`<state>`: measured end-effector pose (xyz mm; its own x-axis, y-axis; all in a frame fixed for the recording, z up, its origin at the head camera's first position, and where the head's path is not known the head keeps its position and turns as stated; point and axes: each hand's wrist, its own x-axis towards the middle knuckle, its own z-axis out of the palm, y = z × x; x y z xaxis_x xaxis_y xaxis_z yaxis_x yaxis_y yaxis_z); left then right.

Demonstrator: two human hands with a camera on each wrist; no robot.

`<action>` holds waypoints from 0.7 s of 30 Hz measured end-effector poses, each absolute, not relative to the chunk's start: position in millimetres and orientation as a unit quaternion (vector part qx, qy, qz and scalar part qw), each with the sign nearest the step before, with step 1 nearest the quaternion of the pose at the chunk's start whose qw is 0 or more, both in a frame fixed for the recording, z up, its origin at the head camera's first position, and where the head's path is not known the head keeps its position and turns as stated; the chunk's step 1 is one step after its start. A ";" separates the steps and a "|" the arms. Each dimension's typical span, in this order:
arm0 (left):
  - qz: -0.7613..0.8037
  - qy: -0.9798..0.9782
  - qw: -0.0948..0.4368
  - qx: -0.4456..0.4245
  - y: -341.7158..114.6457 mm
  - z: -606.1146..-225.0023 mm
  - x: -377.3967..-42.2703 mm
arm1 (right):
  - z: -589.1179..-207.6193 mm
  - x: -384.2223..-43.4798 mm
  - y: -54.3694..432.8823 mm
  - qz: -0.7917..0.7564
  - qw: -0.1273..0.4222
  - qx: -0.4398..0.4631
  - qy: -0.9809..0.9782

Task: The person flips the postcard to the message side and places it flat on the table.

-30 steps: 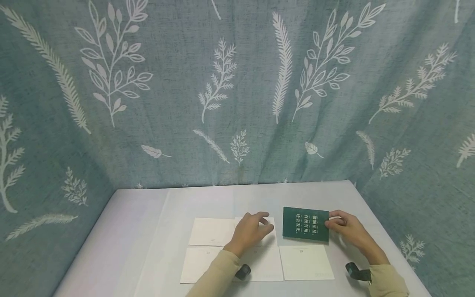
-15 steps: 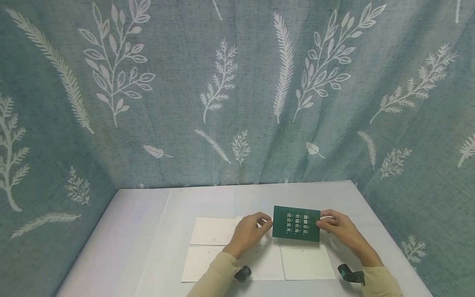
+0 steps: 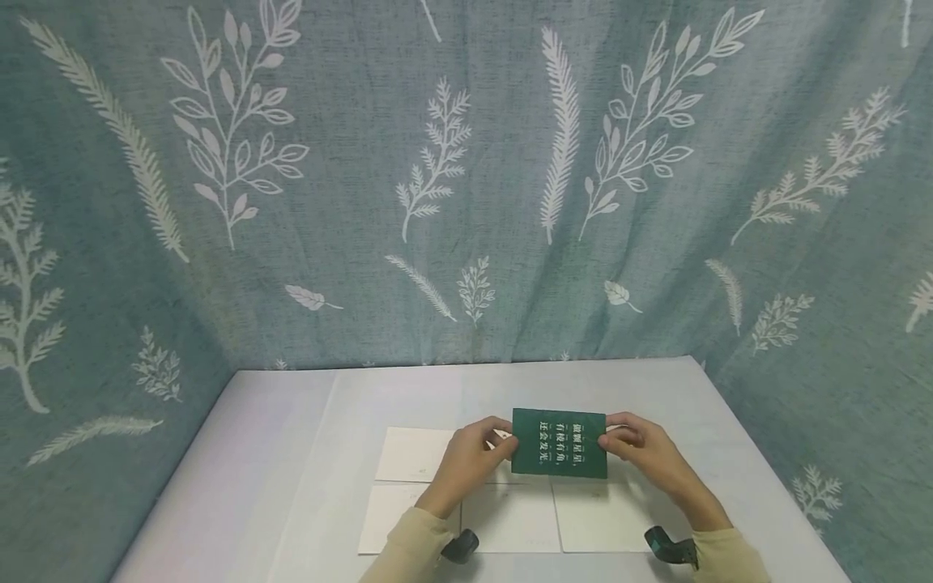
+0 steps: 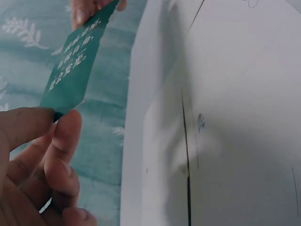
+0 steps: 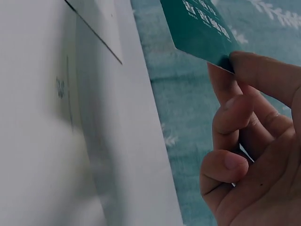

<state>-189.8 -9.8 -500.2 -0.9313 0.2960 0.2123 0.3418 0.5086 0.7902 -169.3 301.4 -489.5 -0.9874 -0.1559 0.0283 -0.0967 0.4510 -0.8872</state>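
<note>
A dark green card (image 3: 559,443) with white Chinese characters is held up between both hands in the head view, its lettering turned sideways. My left hand (image 3: 470,457) pinches its left edge between thumb and forefinger; the left wrist view shows the thumb (image 4: 28,123) on the card's printed face. On the opposite edge, my right hand (image 3: 649,453) pinches the card the same way, other fingers curled below it in the right wrist view. Beneath lie several white cards (image 3: 509,518) in two rows, with small printed marks. Arms and the green card partly cover them.
The white table (image 3: 291,453) reaches back to a blue-green curtain (image 3: 350,194) with white leaf patterns, which also hangs along both sides. Dark wrist devices (image 3: 670,546) sit at both sleeves.
The right hand has carried the green card left, from over the right side of the rows toward the middle. The left hand, earlier apart from it, now pinches its left edge.
</note>
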 end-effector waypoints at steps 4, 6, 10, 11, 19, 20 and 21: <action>-0.462 -0.868 0.030 -0.179 -20.3 -498.0 -187.5 | -486.5 -169.6 291.3 -0.516 0.031 -0.088 0.852; -0.459 -0.870 0.035 -0.177 -25.1 -496.0 -186.5 | -484.6 -169.7 286.4 -0.515 0.031 -0.091 0.852; -0.453 -0.873 0.046 -0.174 -32.8 -490.6 -184.7 | -481.3 -169.5 278.6 -0.508 0.033 -0.097 0.855; -0.453 -0.874 0.046 -0.170 -34.8 -489.2 -184.1 | -480.7 -169.3 276.7 -0.507 0.032 -0.098 0.856; -0.458 -0.875 0.037 -0.155 -50.2 -483.1 -181.7 | -479.6 -169.0 265.1 -0.507 0.033 -0.113 0.854; -0.459 -0.875 0.036 -0.153 -51.6 -483.3 -181.7 | -480.1 -169.1 263.9 -0.506 0.034 -0.113 0.854; -0.458 -0.875 0.035 -0.153 -53.1 -483.6 -181.6 | -480.7 -169.3 262.9 -0.505 0.033 -0.113 0.855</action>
